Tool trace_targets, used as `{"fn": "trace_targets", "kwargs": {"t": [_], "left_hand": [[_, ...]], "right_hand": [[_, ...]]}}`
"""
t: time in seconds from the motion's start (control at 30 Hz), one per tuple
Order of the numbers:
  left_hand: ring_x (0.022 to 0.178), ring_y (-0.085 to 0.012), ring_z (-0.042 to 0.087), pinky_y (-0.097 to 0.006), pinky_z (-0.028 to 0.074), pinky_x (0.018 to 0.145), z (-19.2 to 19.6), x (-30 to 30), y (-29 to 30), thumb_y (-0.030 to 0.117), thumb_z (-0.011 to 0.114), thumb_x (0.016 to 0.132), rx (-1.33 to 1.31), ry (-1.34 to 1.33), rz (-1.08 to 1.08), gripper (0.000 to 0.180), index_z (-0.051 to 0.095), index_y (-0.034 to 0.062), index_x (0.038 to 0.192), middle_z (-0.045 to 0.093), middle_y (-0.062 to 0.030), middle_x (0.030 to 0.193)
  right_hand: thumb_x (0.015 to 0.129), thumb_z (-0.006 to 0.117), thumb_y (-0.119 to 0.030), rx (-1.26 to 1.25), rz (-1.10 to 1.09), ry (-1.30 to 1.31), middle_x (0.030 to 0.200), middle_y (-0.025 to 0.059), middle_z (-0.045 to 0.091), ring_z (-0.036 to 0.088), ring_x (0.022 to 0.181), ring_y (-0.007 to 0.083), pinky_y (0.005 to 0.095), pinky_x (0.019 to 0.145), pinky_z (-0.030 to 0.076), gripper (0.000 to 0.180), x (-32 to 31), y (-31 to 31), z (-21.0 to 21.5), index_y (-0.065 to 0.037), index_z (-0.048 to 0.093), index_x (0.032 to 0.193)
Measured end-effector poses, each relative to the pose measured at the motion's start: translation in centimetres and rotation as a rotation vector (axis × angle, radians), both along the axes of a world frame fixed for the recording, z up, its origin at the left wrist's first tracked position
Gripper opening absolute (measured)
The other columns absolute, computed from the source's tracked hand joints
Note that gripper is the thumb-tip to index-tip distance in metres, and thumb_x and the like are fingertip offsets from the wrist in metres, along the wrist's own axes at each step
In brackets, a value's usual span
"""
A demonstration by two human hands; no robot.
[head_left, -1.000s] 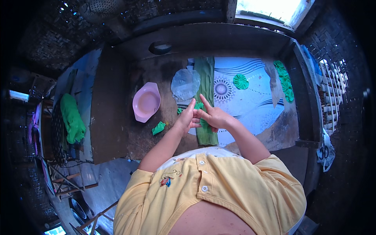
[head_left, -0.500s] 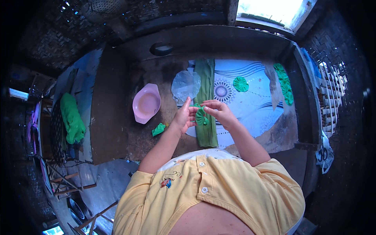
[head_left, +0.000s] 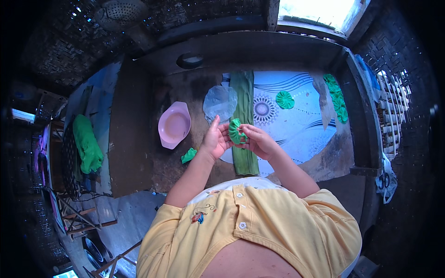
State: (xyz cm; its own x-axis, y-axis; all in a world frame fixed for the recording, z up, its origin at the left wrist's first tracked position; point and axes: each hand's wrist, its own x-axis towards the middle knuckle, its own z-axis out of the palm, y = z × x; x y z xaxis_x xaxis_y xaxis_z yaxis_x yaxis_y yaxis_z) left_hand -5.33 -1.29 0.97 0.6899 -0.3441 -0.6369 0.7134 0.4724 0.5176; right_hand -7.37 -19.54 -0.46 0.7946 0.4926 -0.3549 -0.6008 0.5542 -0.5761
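Observation:
A bright green, pleated, curved piece (head_left: 236, 131) of soft, doughy-looking stuff is held between my two hands above a long green leaf strip (head_left: 245, 160). My left hand (head_left: 217, 142) supports it from the left with its fingertips, thumb pointing up and away. From the right, my right hand (head_left: 260, 142) pinches its edge between thumb and fingers. A similar pleated green round (head_left: 285, 99) lies flat on the white patterned sheet (head_left: 306, 134). Just beyond my left hand is a round clear plastic sheet (head_left: 220, 103).
A pink oval bowl (head_left: 174, 126) stands left of my hands, with a small green scrap (head_left: 188, 155) nearer me. Several joined green pleated rounds (head_left: 336, 98) lie at the far right. A large green lump (head_left: 87, 144) sits left of the upright board (head_left: 130, 129). Scissors (head_left: 384, 180) hang at right.
The green piece has been turned and lifted so its curved, pleated side faces up. My right hand has shifted lower, beside it, and my left fingers have opened flatter under it.

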Motion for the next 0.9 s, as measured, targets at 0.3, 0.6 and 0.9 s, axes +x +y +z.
{"fn": "trace_targets", "kwargs": {"t": [0.3,0.6,0.9], "left_hand": [[0.095,-0.0140,0.058,-0.034,0.048,0.081,0.1,-0.4,0.0,0.019,0.066,0.084,0.143,-0.167,0.029,0.030,0.052,0.0090,0.110,0.059,-0.0038,0.102],[0.097,-0.0152,0.057,-0.029,0.049,0.083,0.4,-0.7,-0.1,-0.004,0.069,0.074,0.176,-0.246,-0.011,0.051,0.042,0.0039,0.117,0.053,-0.0051,0.105],[0.096,-0.0154,0.057,-0.029,0.048,0.086,-0.1,-0.8,-0.5,-0.009,0.067,0.072,0.253,-0.287,0.026,0.052,0.041,0.0033,0.115,0.051,-0.0057,0.105]], "right_hand": [[0.089,0.057,-0.011,-0.362,0.056,-0.175,0.097,0.0074,0.061,0.062,0.082,0.0145,0.0277,0.070,0.054,0.026,0.1,-0.4,0.1,0.002,0.056,0.112],[0.091,0.056,-0.015,-0.565,0.072,-0.264,0.087,0.0031,0.062,0.060,0.073,0.0094,0.0233,0.065,0.051,0.025,0.1,-0.2,0.5,-0.001,0.061,0.110],[0.088,0.056,-0.009,-0.749,-0.301,-0.623,0.082,0.0025,0.060,0.056,0.068,0.0083,0.0229,0.062,0.046,0.023,-0.4,0.7,0.0,-0.001,0.061,0.110]]}}
